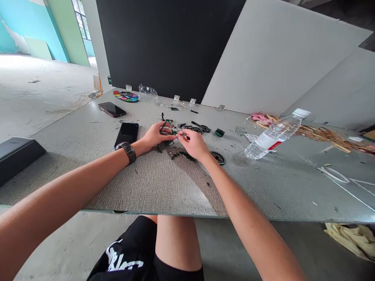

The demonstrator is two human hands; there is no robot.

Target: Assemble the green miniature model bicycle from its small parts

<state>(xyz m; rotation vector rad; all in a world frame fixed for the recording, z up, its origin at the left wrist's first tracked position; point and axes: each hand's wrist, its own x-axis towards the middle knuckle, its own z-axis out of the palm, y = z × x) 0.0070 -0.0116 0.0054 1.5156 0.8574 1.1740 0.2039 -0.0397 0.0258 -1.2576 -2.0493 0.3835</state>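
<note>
My left hand [158, 134] is closed round a small green model bicycle frame [166, 125], thumb and fingers gripping it low over the table. Against its right side my right hand [191, 143] pinches a thin dark piece, too small to make out, with its fingertips touching the frame area. Small black wheels [202, 128] lie just behind my right hand, and another spoked wheel [218, 157] rests by my right wrist. A dark green part [219, 133] sits farther right. Small dark parts [186, 156] are on the table below my hands.
Two phones [111, 109] [127, 133] lie left of my hands, with a colourful palette [125, 96] behind. Clear plastic packaging [148, 93] stands near the black panel. A tilted water bottle [274, 134] is at the right. A dark wedge-shaped object [20, 158] sits far left.
</note>
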